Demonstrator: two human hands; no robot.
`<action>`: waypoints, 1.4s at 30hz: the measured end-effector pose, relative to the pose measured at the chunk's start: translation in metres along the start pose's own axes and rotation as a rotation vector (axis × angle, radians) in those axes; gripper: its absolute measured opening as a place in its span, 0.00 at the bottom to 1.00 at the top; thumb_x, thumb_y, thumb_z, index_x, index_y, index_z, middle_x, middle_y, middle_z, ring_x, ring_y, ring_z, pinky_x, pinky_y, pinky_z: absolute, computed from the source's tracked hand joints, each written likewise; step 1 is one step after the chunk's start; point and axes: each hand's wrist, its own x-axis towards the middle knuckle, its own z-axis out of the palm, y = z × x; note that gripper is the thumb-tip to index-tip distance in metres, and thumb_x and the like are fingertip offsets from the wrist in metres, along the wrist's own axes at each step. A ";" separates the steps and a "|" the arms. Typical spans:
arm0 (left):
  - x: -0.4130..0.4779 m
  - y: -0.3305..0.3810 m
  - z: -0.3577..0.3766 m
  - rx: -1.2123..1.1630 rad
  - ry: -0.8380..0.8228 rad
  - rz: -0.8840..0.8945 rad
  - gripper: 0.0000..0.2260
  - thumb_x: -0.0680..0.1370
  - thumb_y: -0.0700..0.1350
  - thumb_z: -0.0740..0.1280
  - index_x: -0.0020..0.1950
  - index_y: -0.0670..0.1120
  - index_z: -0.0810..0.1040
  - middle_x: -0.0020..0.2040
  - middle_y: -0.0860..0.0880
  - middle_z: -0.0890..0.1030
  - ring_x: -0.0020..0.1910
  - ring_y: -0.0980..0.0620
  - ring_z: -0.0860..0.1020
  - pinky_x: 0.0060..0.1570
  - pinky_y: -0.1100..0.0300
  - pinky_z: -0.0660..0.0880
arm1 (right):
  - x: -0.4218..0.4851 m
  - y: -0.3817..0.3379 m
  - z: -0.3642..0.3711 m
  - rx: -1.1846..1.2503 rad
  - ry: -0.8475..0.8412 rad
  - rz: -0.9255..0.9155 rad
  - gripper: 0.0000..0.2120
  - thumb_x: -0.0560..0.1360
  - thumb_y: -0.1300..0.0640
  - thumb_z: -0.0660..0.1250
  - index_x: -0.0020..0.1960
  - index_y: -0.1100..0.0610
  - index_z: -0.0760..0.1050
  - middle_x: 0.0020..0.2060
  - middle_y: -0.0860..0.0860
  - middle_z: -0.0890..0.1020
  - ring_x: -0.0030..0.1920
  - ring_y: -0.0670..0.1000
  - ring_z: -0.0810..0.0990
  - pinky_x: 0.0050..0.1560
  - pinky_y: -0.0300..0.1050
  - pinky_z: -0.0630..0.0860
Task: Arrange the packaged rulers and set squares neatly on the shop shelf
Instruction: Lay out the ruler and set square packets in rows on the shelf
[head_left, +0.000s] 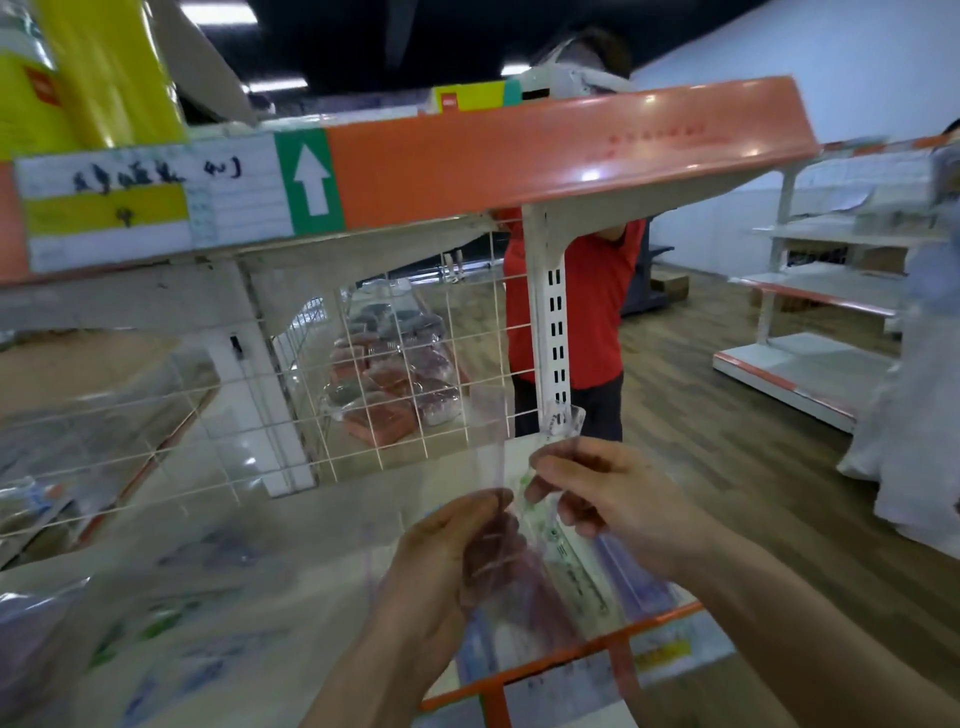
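Packaged ruler (561, 545): long, flat, in a glossy clear sleeve with green print, held tilted over the white shelf (322, 509). Left hand (457, 561) pinches the film at 8 o'clock. Right hand (613, 499) pinches it at 2 o'clock.

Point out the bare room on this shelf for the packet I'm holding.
Room for the held packet: bare white shelf between the wire grid and your left hand. Crowded: packets cover the left, ruler packets lie under your right hand by the orange rail.
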 end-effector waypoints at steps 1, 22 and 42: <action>0.000 0.001 -0.001 0.000 -0.005 0.004 0.05 0.74 0.39 0.67 0.45 0.39 0.82 0.36 0.41 0.81 0.31 0.47 0.80 0.32 0.57 0.78 | 0.000 -0.001 -0.001 0.002 0.003 -0.003 0.04 0.77 0.62 0.65 0.48 0.61 0.78 0.38 0.55 0.84 0.27 0.46 0.73 0.26 0.36 0.67; 0.012 0.024 0.018 0.207 -0.186 -0.161 0.09 0.79 0.43 0.60 0.47 0.43 0.79 0.39 0.46 0.84 0.30 0.53 0.79 0.26 0.64 0.74 | -0.006 -0.012 -0.065 0.058 0.228 0.058 0.07 0.77 0.58 0.65 0.51 0.62 0.78 0.38 0.52 0.82 0.32 0.44 0.76 0.32 0.36 0.72; 0.022 0.015 0.042 0.555 -0.279 -0.114 0.06 0.71 0.36 0.72 0.42 0.45 0.78 0.40 0.44 0.84 0.30 0.55 0.77 0.28 0.63 0.70 | 0.006 -0.017 -0.073 0.030 0.408 -0.027 0.23 0.72 0.64 0.71 0.64 0.57 0.70 0.38 0.52 0.81 0.32 0.45 0.78 0.31 0.35 0.74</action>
